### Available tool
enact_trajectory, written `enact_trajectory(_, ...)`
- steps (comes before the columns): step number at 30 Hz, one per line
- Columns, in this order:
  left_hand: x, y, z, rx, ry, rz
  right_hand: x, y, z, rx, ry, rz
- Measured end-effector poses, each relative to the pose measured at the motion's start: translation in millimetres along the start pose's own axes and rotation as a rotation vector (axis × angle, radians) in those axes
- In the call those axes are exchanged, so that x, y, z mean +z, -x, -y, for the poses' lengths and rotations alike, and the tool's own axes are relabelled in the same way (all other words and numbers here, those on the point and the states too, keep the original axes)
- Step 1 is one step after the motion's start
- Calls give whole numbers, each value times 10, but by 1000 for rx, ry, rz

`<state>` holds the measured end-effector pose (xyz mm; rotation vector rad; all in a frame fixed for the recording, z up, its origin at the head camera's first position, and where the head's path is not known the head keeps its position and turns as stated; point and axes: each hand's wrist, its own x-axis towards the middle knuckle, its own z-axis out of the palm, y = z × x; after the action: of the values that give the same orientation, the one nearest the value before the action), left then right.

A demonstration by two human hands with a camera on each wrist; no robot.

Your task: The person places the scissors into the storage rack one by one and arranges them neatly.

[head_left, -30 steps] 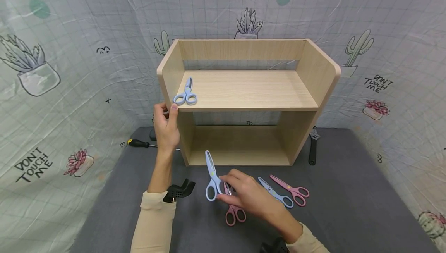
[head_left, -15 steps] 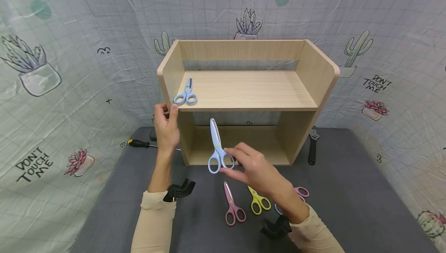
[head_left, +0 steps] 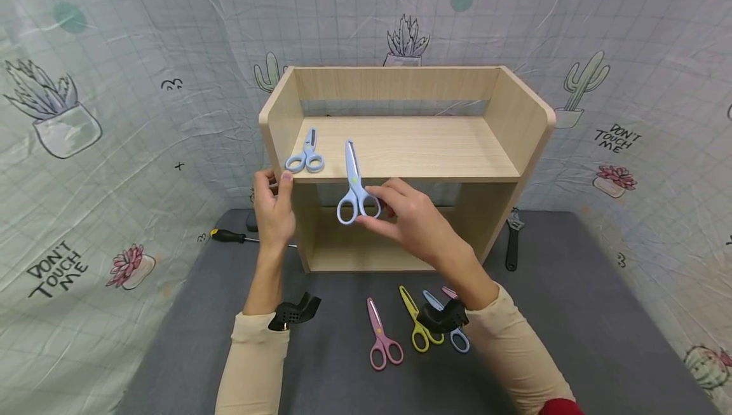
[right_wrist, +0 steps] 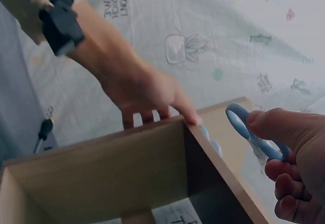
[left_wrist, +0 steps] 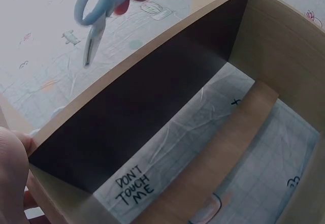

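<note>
A wooden two-tier shelf [head_left: 400, 179] stands in the middle of the head view. My right hand [head_left: 420, 218] pinches a pair of light blue scissors [head_left: 352, 176] by one handle ring, blades up, in front of the upper shelf's edge. Another pair of blue scissors [head_left: 309, 148] lies on the upper shelf at its left end. My left hand [head_left: 274, 211] grips the shelf's left side, thumb at the upper board's front corner. In the right wrist view that left hand [right_wrist: 147, 92] has its fingers over the side panel, and the held scissors [right_wrist: 254, 132] are beside the board.
On the grey table lie pink scissors [head_left: 380, 339], yellow scissors [head_left: 419, 323] and blue scissors [head_left: 457, 339], with a pink blade [head_left: 448, 291] partly behind the right wrist. A screwdriver [head_left: 229, 235] lies left of the shelf, an adjustable wrench [head_left: 513, 243] right of it.
My right hand has raised the blue scissors from just above the table to the level of the upper shelf. The yellow scissors have come into sight. My left hand has stayed in place.
</note>
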<state>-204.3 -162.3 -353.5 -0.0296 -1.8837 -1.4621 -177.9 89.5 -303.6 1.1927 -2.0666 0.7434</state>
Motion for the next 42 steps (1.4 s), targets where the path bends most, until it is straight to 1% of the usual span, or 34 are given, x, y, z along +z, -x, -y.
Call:
enact_trajectory(8, -4, -3, 9, 1, -14, -6, 23, -284, -142, 135, 19, 84)
enact_trajectory(15, -11, -5, 15, 12, -5, -4, 79, -506, -250, 175, 20, 128)
enact_trajectory(18, -11, -6, 16, 14, -6, -6, 106, -577, -293, 200, 40, 157)
enact_trajectory(23, -7, -4, 26, 9, -12, -7, 152, -648, -358, 267, 73, 219)
enact_trajectory(27, -4, -6, 28, 9, -11, -6, 184, -687, -401, 312, 76, 244)
enact_trajectory(37, -4, -12, 17, 23, -13, -11, 185, -787, -441, 381, 43, 341)
enact_trajectory(42, 3, -6, 17, 23, -14, -13, 194, -806, -450, 397, 37, 350)
